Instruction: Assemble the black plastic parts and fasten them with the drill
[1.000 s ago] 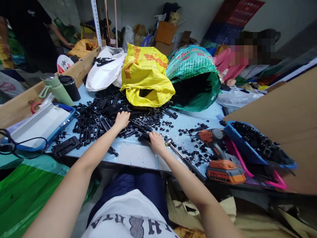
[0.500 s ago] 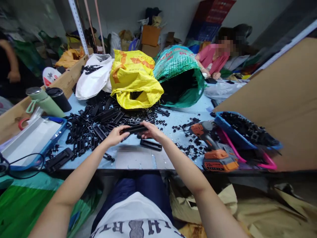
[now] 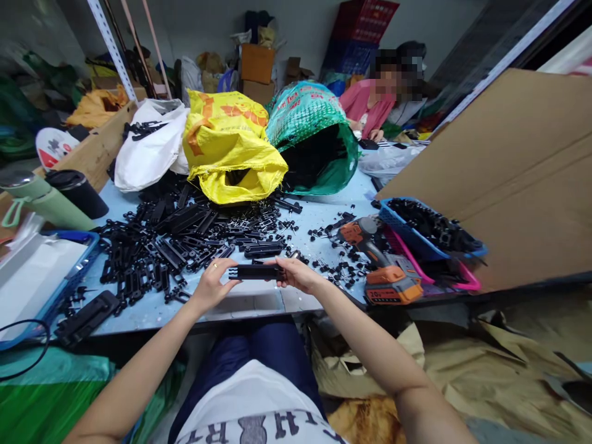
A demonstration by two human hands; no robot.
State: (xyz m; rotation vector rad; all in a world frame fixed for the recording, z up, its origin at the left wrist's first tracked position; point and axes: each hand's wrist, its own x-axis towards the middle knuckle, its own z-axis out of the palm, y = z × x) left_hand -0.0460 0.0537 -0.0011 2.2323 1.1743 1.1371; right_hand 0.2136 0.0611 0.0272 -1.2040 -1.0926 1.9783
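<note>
Between my two hands I hold a long black plastic part (image 3: 256, 272) level, just over the table's front edge. My left hand (image 3: 213, 285) pinches its ribbed left end between thumb and fingers. At the other end, my right hand (image 3: 298, 275) is closed round the part, its fingers partly hiding that end. Right behind it lies another black bar-shaped part (image 3: 263, 249). Left of that spreads a heap of black plastic pieces (image 3: 180, 219). Small black screws or knobs (image 3: 330, 265) are scattered to the right.
An orange and black cordless drill (image 3: 388, 271) lies at the right, beside a blue basket (image 3: 386, 216) of black parts. Yellow (image 3: 235, 142), green (image 3: 319, 142) and white (image 3: 148, 154) sacks stand behind the heap. A person (image 3: 367, 108) sits across. Left are a tumbler (image 3: 78, 191) and a blue tray (image 3: 90, 246).
My hands have come lower and nearer the table's front edge with the black part, now turned so its ribbed end shows. The view has shifted to the right.
</note>
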